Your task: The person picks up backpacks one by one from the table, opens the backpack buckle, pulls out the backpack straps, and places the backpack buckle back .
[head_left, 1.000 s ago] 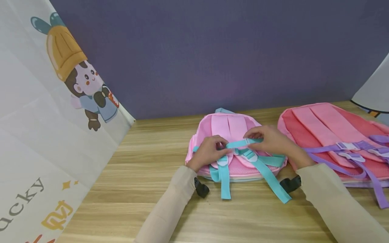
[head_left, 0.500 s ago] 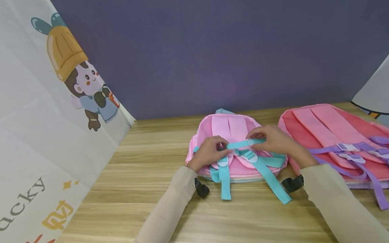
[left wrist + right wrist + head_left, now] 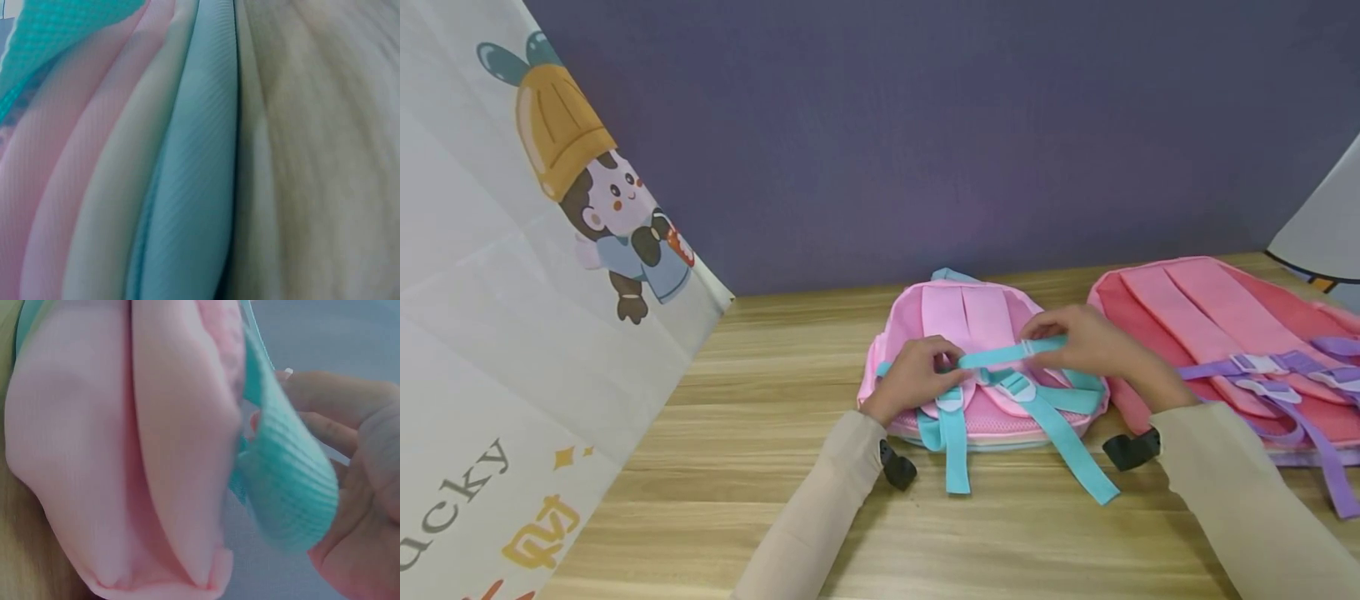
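A small pink backpack (image 3: pixel 943 308) lies on the wooden table with its shoulder straps facing up. Across it runs a teal chest strap (image 3: pixel 992 357), lifted and stretched between the two hands. My left hand (image 3: pixel 917 372) pinches its left end. Farther right, my right hand (image 3: pixel 1084 340) holds the strap beside a small white slider (image 3: pixel 1027 349). In the right wrist view, a teal webbing loop (image 3: pixel 290 481) bulges in front of the right hand's fingers. The left wrist view shows only the bag's layered side (image 3: pixel 112 162); the left hand is out of it.
A larger coral-pink backpack (image 3: pixel 1195 292) with purple straps (image 3: pixel 1330 467) lies close on the right. Teal strap tails (image 3: pixel 957 458) hang over the small bag's front edge onto the table (image 3: pixel 760 467). Behind stands a dark purple panel (image 3: pixel 925 142); a printed white sheet (image 3: pixel 467 275) borders the left.
My right hand has shifted right, and the white slider has moved with it, so a longer stretch of strap shows between the hands. The left hand has stayed in place.
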`<control>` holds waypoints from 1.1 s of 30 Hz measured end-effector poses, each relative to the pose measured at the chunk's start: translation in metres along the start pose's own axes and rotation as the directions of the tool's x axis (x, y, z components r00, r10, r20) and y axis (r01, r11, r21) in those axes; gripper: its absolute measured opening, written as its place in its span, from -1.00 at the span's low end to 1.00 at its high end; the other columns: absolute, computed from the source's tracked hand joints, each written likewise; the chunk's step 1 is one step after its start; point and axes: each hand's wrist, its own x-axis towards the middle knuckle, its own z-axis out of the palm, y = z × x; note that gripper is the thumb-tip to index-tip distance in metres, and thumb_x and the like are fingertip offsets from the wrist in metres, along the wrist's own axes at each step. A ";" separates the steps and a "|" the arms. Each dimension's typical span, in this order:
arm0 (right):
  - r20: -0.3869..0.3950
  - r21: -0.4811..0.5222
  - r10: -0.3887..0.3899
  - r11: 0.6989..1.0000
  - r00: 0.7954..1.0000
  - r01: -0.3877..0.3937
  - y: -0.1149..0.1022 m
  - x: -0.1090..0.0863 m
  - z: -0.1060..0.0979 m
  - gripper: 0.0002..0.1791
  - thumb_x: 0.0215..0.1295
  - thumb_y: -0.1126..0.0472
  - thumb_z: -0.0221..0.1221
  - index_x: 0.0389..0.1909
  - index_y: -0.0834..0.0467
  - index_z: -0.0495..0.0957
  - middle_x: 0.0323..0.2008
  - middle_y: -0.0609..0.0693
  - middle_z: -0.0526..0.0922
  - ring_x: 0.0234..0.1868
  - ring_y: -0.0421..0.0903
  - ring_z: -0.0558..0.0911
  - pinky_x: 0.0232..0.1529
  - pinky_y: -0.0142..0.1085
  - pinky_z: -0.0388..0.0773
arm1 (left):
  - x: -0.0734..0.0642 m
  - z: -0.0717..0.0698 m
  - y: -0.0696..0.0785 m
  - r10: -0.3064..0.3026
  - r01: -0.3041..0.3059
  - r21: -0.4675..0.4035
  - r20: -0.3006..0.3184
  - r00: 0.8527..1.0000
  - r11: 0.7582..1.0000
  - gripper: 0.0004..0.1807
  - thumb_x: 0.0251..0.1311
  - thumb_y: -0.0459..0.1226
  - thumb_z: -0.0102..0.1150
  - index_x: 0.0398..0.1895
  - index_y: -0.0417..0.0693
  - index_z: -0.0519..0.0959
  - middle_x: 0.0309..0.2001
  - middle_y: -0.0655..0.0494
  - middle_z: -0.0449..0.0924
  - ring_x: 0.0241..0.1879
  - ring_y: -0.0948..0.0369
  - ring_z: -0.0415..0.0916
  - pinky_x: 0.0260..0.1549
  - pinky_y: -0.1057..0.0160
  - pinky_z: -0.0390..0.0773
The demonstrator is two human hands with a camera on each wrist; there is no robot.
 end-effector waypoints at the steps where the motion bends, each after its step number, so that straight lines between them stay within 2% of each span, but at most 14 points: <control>1: 0.002 0.004 0.000 1.000 1.000 0.000 0.000 0.000 -0.001 -0.66 -0.01 0.25 0.41 -0.16 0.21 0.66 -0.21 0.08 0.71 -0.11 0.13 0.64 -0.07 0.02 0.58 | 0.000 0.000 0.000 0.000 0.000 0.000 0.001 1.000 1.000 -0.82 0.13 -0.22 0.31 -0.25 -0.11 0.67 -0.36 0.09 0.61 -0.42 0.30 0.41 -0.36 0.47 0.40; 8: 0.022 0.014 0.018 1.000 1.000 -0.018 0.002 -0.001 -0.004 -0.65 -0.01 0.22 0.42 -0.15 0.19 0.66 -0.21 0.07 0.71 -0.09 0.14 0.63 -0.06 0.02 0.58 | 0.001 0.000 0.000 0.002 -0.002 0.008 0.002 1.000 1.000 -0.81 0.13 -0.22 0.31 -0.24 -0.12 0.66 -0.35 0.08 0.62 -0.41 0.26 0.43 -0.36 0.47 0.39; 12: 0.033 0.006 0.029 1.000 0.999 -0.029 0.004 -0.002 -0.007 -0.67 0.00 0.20 0.42 -0.16 0.16 0.66 -0.22 0.03 0.70 -0.12 0.08 0.64 -0.08 0.00 0.59 | 0.000 0.000 0.000 0.007 -0.007 0.016 0.000 1.000 1.000 -0.81 0.13 -0.21 0.31 -0.24 -0.12 0.66 -0.35 0.08 0.62 -0.40 0.27 0.44 -0.35 0.48 0.39; 15: 0.040 0.000 0.024 1.000 0.999 -0.024 0.005 -0.003 -0.009 -0.67 -0.01 0.17 0.43 -0.18 0.15 0.66 -0.25 0.00 0.71 -0.20 -0.02 0.63 -0.16 -0.15 0.62 | 0.000 0.001 -0.001 0.009 -0.009 0.022 0.000 1.000 1.000 -0.80 0.13 -0.21 0.31 -0.23 -0.12 0.66 -0.35 0.09 0.62 -0.40 0.28 0.43 -0.35 0.48 0.39; 19: 0.048 0.001 0.029 1.000 0.998 -0.029 0.006 -0.005 -0.013 -0.67 -0.01 0.17 0.42 -0.18 0.15 0.67 -0.27 -0.02 0.71 -0.28 -0.11 0.60 -0.27 -0.33 0.56 | 0.001 0.002 -0.002 0.008 -0.008 0.024 0.002 1.000 1.000 -0.81 0.14 -0.21 0.30 -0.24 -0.10 0.66 -0.35 0.10 0.62 -0.41 0.29 0.42 -0.35 0.47 0.40; 28: 0.058 0.022 0.063 0.998 0.996 -0.064 0.011 -0.008 -0.018 -0.63 0.00 0.18 0.42 -0.12 0.17 0.66 -0.20 0.05 0.70 -0.18 0.00 0.64 -0.17 -0.12 0.61 | 0.000 0.001 -0.001 0.004 -0.004 0.014 0.003 1.000 1.000 -0.82 0.14 -0.20 0.30 -0.25 -0.10 0.67 -0.36 0.11 0.62 -0.40 0.26 0.43 -0.36 0.45 0.40; 33: 0.070 0.020 0.057 0.998 0.996 -0.059 0.013 -0.008 -0.020 -0.63 0.00 0.17 0.42 -0.13 0.15 0.67 -0.22 0.01 0.71 -0.19 -0.04 0.63 -0.19 -0.23 0.59 | 0.000 0.001 -0.001 0.003 -0.003 0.016 0.005 1.000 1.000 -0.82 0.14 -0.20 0.30 -0.25 -0.10 0.67 -0.35 0.10 0.62 -0.40 0.26 0.43 -0.36 0.46 0.39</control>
